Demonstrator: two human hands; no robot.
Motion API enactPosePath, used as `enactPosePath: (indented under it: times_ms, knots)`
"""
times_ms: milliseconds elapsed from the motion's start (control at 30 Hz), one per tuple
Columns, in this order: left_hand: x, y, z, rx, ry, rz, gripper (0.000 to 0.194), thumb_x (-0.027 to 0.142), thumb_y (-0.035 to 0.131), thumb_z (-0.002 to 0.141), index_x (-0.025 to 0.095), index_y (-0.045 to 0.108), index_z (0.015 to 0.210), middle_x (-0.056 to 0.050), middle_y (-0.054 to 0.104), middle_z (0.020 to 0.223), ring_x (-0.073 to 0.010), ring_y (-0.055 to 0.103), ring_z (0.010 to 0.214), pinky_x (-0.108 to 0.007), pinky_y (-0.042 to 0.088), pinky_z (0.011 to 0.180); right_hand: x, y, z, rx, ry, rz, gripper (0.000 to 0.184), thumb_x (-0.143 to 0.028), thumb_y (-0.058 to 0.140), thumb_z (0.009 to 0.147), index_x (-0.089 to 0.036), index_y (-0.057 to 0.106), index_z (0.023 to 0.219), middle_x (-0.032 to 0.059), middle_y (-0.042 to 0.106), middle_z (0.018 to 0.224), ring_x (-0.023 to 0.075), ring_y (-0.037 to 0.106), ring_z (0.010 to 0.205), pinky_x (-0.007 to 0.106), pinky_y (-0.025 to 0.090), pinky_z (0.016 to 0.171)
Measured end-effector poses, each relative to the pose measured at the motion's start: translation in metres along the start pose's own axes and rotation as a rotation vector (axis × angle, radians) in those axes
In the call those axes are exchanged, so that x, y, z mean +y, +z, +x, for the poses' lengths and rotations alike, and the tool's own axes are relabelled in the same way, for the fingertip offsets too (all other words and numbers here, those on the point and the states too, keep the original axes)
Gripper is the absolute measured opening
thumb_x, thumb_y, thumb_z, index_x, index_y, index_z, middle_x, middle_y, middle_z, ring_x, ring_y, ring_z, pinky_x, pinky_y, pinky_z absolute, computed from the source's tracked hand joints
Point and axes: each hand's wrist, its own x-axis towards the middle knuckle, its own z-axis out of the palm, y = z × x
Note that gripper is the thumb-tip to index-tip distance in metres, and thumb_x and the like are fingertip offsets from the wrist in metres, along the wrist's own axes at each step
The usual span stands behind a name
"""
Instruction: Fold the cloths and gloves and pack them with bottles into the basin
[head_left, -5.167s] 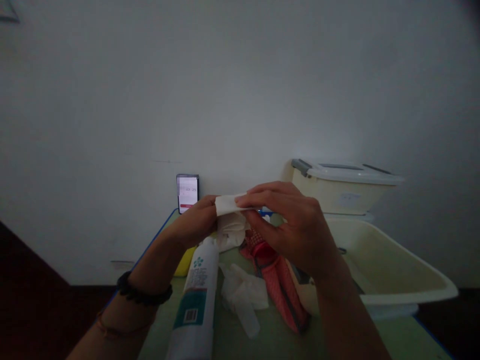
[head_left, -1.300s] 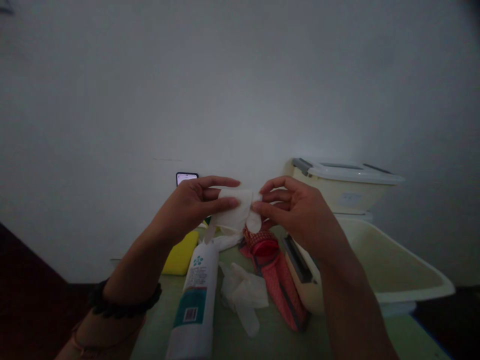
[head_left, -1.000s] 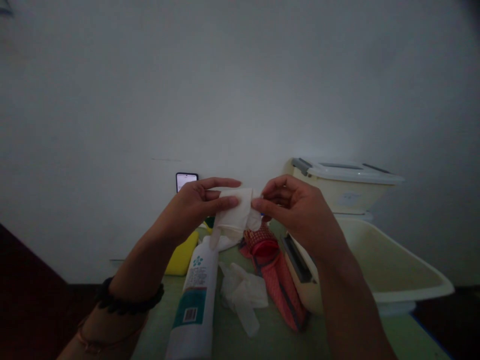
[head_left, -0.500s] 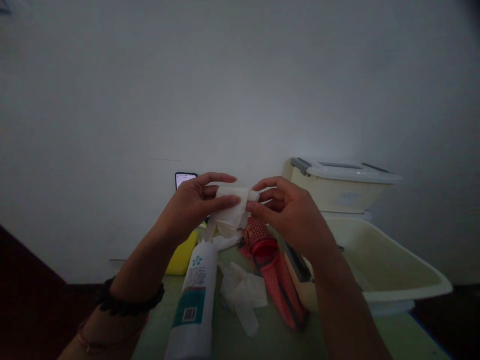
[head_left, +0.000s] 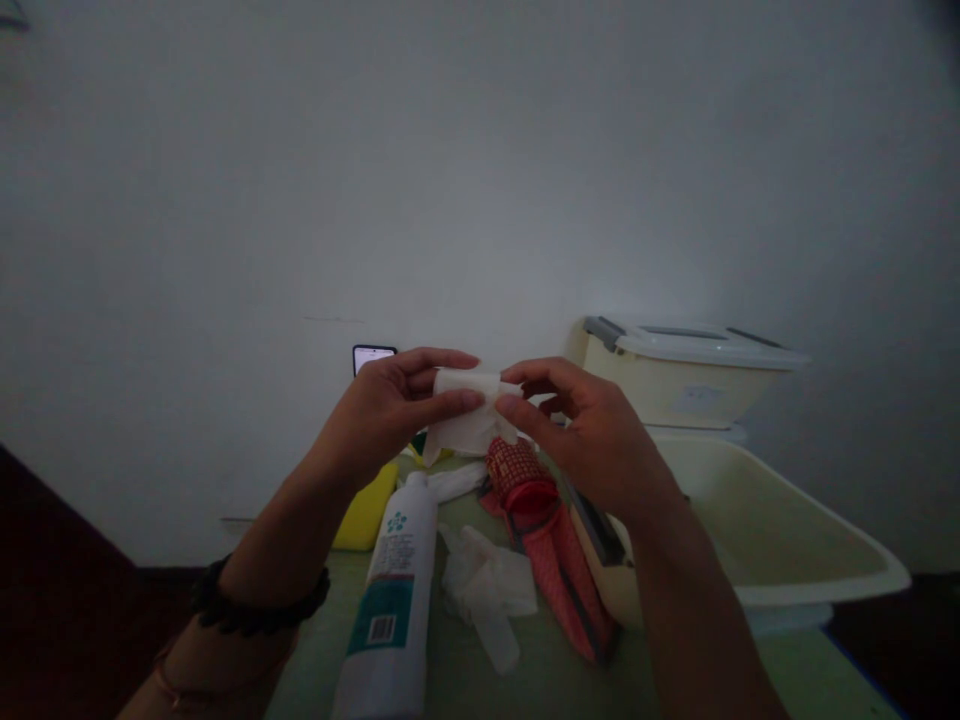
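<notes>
A thin, whitish disposable glove point(head_left: 469, 430) is stretched between my two hands above the table. My left hand point(head_left: 379, 415) pinches its left side, thumb in front and fingers behind. At the right edge, the thumb and index finger of my right hand point(head_left: 592, 430) close on the same glove. Below, another crumpled whitish glove point(head_left: 487, 585) lies on the green table point(head_left: 472, 690). A white bottle point(head_left: 390, 590) with a teal label is beside it, under my left forearm. A red checked piece with a red cloth sleeve point(head_left: 562, 570) lies to the right.
At the right are a cream basin point(head_left: 795, 530) and a lidded storage box point(head_left: 675, 380) behind it. A yellow item point(head_left: 367, 515) is partly covered by my left arm. A phone point(head_left: 373, 357) stands near the wall point(head_left: 450, 180).
My right thumb and index finger have shifted slightly along the glove's edge. The glove is spread a little wider, and its dangling strip over the bottle's top has moved away.
</notes>
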Motion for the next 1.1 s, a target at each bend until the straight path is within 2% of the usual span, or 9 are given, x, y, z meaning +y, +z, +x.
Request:
enactPosePath:
  times_ms: [167, 333, 433, 567, 700, 867, 933, 1000, 1100]
  knots:
    - [0.0004, -0.0002, -0.0002, 0.021, 0.030, -0.013, 0.036, 0.024, 0.077, 0.067, 0.017, 0.067, 0.100, -0.002, 0.074, 0.078, -0.0138, 0.067, 0.065, -0.020, 0.053, 0.055, 0.0051, 0.0004, -0.0006, 0.061, 0.164, 0.040, 0.042, -0.058, 0.046, 0.086, -0.020, 0.062, 0.088, 0.0036, 0.065, 0.078, 0.0157, 0.060, 0.071, 0.027, 0.046, 0.062]
    - [-0.0003, 0.0003, -0.0025, -0.030, 0.080, -0.067, 0.032, 0.020, 0.077, 0.067, 0.017, 0.065, 0.097, 0.000, 0.073, 0.077, -0.0121, 0.067, 0.064, -0.018, 0.054, 0.055, 0.0091, 0.0032, 0.0012, -0.151, 0.235, 0.074, 0.062, -0.065, 0.028, 0.088, -0.019, 0.061, 0.064, 0.0038, 0.063, 0.062, 0.0177, 0.060, 0.067, 0.030, 0.044, 0.065]
    - [-0.0004, 0.0004, -0.0035, -0.080, 0.062, -0.080, 0.035, 0.020, 0.075, 0.070, 0.018, 0.061, 0.103, -0.001, 0.073, 0.080, -0.0143, 0.069, 0.067, -0.020, 0.056, 0.058, 0.0076, 0.0042, 0.0028, -0.133, 0.199, 0.153, 0.057, -0.063, 0.032, 0.088, -0.019, 0.062, 0.068, 0.0028, 0.064, 0.066, 0.0161, 0.059, 0.067, 0.028, 0.043, 0.062]
    - [-0.0011, -0.0003, -0.0020, -0.142, 0.011, -0.091, 0.051, 0.019, 0.075, 0.071, 0.021, 0.048, 0.114, -0.001, 0.073, 0.081, -0.0166, 0.070, 0.068, -0.023, 0.057, 0.059, 0.0077, 0.0040, 0.0035, 0.016, 0.168, 0.173, 0.033, -0.049, 0.054, 0.084, -0.018, 0.063, 0.093, 0.0014, 0.064, 0.072, 0.0140, 0.058, 0.066, 0.026, 0.045, 0.061]
    - [-0.0039, -0.0004, 0.0010, -0.205, -0.071, -0.124, 0.059, 0.013, 0.073, 0.070, 0.024, 0.038, 0.117, -0.001, 0.073, 0.083, -0.0172, 0.071, 0.067, -0.024, 0.058, 0.057, 0.0092, 0.0046, 0.0037, 0.119, 0.158, 0.258, 0.031, -0.037, 0.061, 0.081, -0.020, 0.058, 0.106, 0.0020, 0.065, 0.083, 0.0137, 0.060, 0.072, 0.025, 0.048, 0.062]
    - [-0.0083, -0.0003, 0.0005, -0.304, -0.132, -0.157, 0.069, 0.011, 0.073, 0.070, 0.024, 0.034, 0.125, -0.004, 0.074, 0.090, -0.0199, 0.072, 0.075, -0.029, 0.058, 0.063, 0.0076, 0.0052, 0.0040, 0.151, 0.139, 0.393, 0.031, -0.024, 0.064, 0.077, -0.021, 0.055, 0.106, 0.0000, 0.064, 0.084, 0.0124, 0.062, 0.074, 0.024, 0.050, 0.065]
    - [-0.0088, 0.0000, -0.0004, -0.379, -0.131, -0.164, 0.064, 0.011, 0.073, 0.070, 0.022, 0.040, 0.124, -0.005, 0.074, 0.093, -0.0205, 0.071, 0.081, -0.031, 0.058, 0.069, 0.0067, 0.0051, 0.0038, 0.123, 0.137, 0.408, 0.030, -0.023, 0.064, 0.077, -0.021, 0.056, 0.105, -0.0001, 0.065, 0.083, 0.0125, 0.063, 0.074, 0.024, 0.050, 0.066]
    - [-0.0085, 0.0005, -0.0006, -0.417, -0.087, -0.148, 0.047, 0.015, 0.071, 0.073, 0.018, 0.052, 0.116, -0.006, 0.073, 0.094, -0.0194, 0.070, 0.085, -0.029, 0.056, 0.073, 0.0059, 0.0048, 0.0033, 0.091, 0.139, 0.414, 0.031, -0.023, 0.065, 0.077, -0.020, 0.057, 0.106, -0.0002, 0.066, 0.081, 0.0123, 0.063, 0.074, 0.024, 0.050, 0.066]
    - [-0.0074, 0.0005, 0.0005, -0.328, 0.014, -0.064, 0.019, 0.028, 0.065, 0.080, 0.015, 0.066, 0.093, -0.006, 0.073, 0.086, -0.0159, 0.068, 0.080, -0.025, 0.054, 0.071, 0.0049, 0.0041, 0.0028, 0.075, 0.149, 0.424, 0.032, -0.026, 0.067, 0.076, -0.020, 0.058, 0.107, 0.0003, 0.067, 0.082, 0.0122, 0.063, 0.073, 0.024, 0.050, 0.064]
